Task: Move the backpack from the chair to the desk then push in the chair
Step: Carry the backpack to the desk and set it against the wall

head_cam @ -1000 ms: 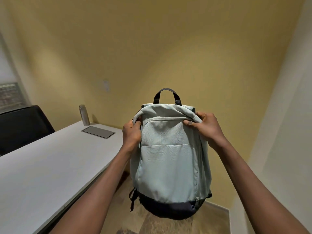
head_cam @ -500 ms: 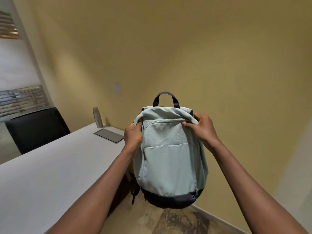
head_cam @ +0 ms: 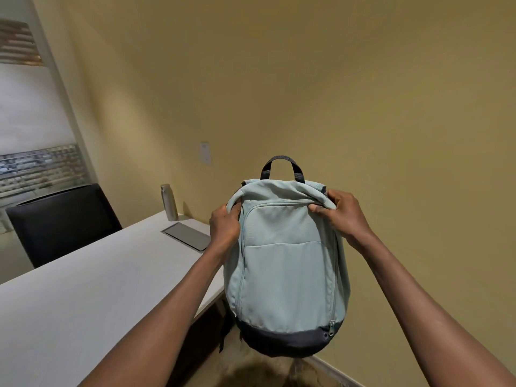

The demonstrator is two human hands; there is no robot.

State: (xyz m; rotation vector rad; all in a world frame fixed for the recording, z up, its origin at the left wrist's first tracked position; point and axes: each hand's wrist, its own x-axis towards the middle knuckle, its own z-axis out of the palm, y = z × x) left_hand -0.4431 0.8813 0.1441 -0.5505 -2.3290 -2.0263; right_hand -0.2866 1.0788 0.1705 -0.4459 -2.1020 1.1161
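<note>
A pale green backpack (head_cam: 287, 269) with a dark base and a dark top handle hangs upright in the air, just right of the white desk (head_cam: 69, 297). My left hand (head_cam: 224, 229) grips its upper left corner. My right hand (head_cam: 342, 216) pinches the fabric at its upper right, by the zip. The backpack's lower part overlaps the desk's right edge and floats above the floor. The chair it came from is out of view.
On the desk's far end stand a metal bottle (head_cam: 169, 202) and a flat grey panel (head_cam: 186, 236). A black chair (head_cam: 62, 222) sits behind the desk at the left, under a window. Yellow walls close in behind and to the right.
The view has swung left, so more of the desk, the black chair and the window show. The backpack, held in both hands, has drifted toward the desk's edge.
</note>
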